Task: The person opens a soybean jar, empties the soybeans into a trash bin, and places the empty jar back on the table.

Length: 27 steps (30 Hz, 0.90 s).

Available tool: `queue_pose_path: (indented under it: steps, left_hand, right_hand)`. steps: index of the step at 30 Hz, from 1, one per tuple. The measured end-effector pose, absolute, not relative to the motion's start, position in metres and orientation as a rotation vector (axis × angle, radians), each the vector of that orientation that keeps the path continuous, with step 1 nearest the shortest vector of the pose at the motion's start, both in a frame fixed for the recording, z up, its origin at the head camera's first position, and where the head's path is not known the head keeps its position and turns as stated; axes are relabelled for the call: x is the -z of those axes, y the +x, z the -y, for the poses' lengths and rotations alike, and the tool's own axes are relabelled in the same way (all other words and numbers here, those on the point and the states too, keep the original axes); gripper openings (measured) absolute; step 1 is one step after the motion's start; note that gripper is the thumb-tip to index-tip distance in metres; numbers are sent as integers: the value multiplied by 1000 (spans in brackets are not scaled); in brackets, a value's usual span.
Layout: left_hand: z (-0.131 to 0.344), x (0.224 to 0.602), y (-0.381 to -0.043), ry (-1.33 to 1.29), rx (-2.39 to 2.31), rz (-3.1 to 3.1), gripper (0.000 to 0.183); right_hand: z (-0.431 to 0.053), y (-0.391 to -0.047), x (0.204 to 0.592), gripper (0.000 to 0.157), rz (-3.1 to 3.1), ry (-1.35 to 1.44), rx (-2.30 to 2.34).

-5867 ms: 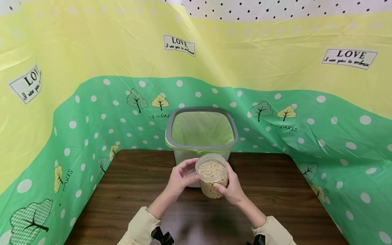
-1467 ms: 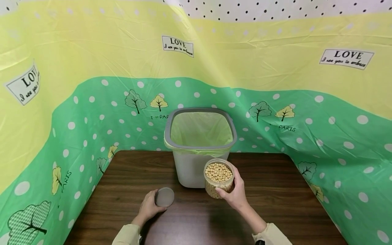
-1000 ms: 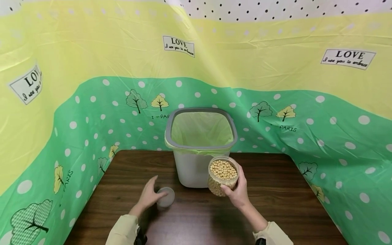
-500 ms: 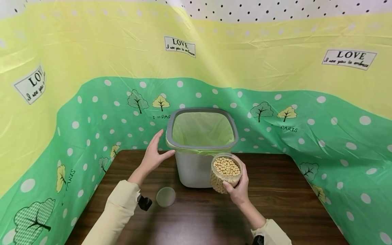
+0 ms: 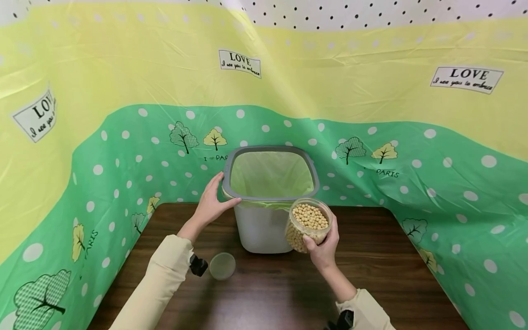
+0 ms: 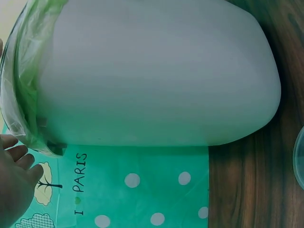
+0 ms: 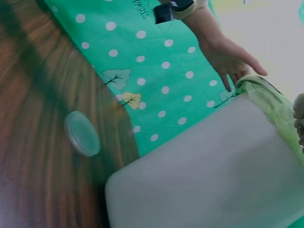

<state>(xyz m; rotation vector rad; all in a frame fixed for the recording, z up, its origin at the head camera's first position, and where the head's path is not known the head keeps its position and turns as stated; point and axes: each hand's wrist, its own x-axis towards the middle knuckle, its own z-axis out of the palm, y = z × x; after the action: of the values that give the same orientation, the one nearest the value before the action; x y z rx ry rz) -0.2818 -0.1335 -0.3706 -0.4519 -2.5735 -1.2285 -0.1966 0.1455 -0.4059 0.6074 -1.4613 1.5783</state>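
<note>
My right hand (image 5: 326, 245) grips a clear plastic jar (image 5: 298, 236) full of round pale-yellow beans (image 5: 310, 216). The jar has no lid on and leans slightly, held up in front of the right side of a trash bin (image 5: 264, 229). That bin is light grey with a darker grey rim (image 5: 270, 198) and a green plastic liner (image 5: 270, 174). At the bin's left front corner is my left hand (image 5: 209, 204), fingers extended and thumb spread, with its fingertips right at the rim. The round clear lid (image 5: 222, 266) lies flat on the table, also seen in the right wrist view.
The dark wooden table (image 5: 371, 266) carries the bin near its back edge. A green and yellow printed plastic curtain (image 5: 123, 151) hangs behind the table and along both sides.
The lid came off the jar and was set on the table by my left hand, which let go and moved up to the bin's rim. The jar moved right and up, tilting a little.
</note>
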Motion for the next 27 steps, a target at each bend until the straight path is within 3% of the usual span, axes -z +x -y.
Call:
queue_pose_path:
  steps: [18, 27]
  left_hand:
    - [132, 367, -283, -378, 1283, 2602, 90]
    - [131, 363, -282, -339, 1340, 2621, 93]
  right_hand:
    - [-153, -201, 344, 71, 1672, 490, -1471]
    - [-177, -227, 320, 76, 1804, 517, -1290]
